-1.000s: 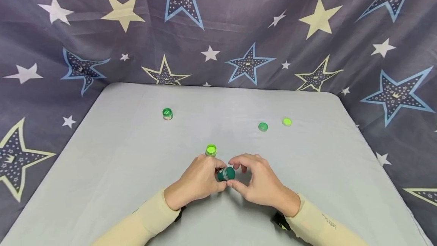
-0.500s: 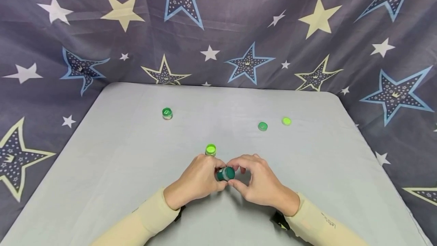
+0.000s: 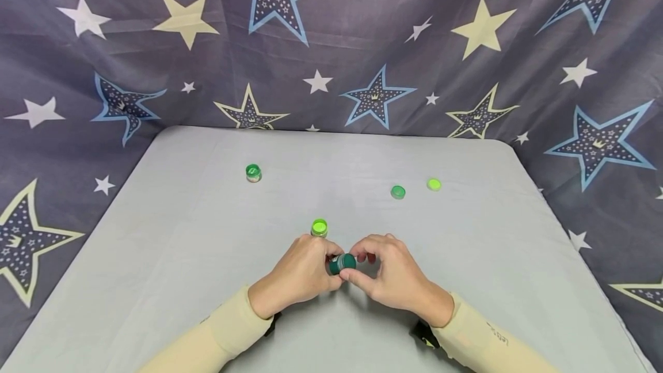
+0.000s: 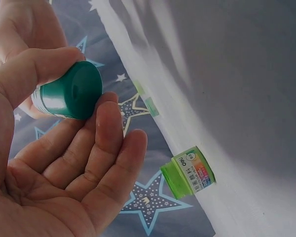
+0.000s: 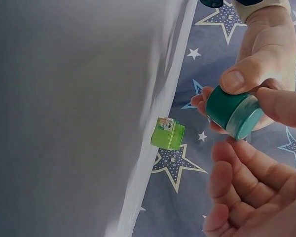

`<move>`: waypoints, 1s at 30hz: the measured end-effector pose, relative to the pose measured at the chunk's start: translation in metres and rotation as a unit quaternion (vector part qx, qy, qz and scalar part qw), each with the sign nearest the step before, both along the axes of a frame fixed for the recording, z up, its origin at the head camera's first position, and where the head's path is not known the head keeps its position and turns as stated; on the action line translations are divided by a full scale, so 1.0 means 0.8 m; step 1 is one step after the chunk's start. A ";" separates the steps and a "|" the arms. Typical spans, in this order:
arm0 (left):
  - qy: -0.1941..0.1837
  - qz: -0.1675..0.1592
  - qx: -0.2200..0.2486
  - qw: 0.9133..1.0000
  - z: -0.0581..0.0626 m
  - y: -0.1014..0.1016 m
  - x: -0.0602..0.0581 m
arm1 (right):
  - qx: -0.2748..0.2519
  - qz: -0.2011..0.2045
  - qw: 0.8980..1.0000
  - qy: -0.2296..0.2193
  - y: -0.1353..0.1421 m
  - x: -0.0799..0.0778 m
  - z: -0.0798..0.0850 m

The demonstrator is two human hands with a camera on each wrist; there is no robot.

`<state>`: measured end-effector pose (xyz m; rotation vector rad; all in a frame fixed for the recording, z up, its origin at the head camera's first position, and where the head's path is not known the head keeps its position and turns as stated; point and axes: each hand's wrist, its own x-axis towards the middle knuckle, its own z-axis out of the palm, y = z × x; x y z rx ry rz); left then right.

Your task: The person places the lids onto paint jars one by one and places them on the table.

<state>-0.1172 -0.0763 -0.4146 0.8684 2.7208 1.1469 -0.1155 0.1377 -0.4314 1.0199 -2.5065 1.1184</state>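
A dark green paint jar (image 3: 335, 265) lies tilted on its side between the two hands, its lid (image 3: 349, 261) facing right. My left hand (image 3: 303, 269) grips the jar's body between thumb and fingers; the left wrist view shows its round base (image 4: 86, 91). At the lid's edge, my right hand (image 3: 396, 275) has its thumb low and its index fingertip opposite, pinching the lid (image 5: 247, 118). The other right fingers curve loosely below in the right wrist view. Just beyond the left knuckles stands an uncapped lime green paint jar (image 3: 319, 228), its label (image 4: 193, 170) visible in the left wrist view.
Farther back on the left stands an uncapped mid-green paint jar (image 3: 253, 173). Two loose lids, one mid-green (image 3: 397, 191) and one lime (image 3: 434, 184), lie at the right on the pale cloth-covered table (image 3: 207, 217). A starry curtain (image 3: 331, 33) hangs behind the table.
The right thumb and fingers have shifted slightly around the lid, the thumb now farther over its lower edge. The left hand and the jar stay almost in place.
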 end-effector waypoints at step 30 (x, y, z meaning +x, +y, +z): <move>0.008 -0.005 -0.005 1.000 -0.003 0.001 -0.001 | 0.012 0.013 1.000 -0.015 0.003 0.001 0.002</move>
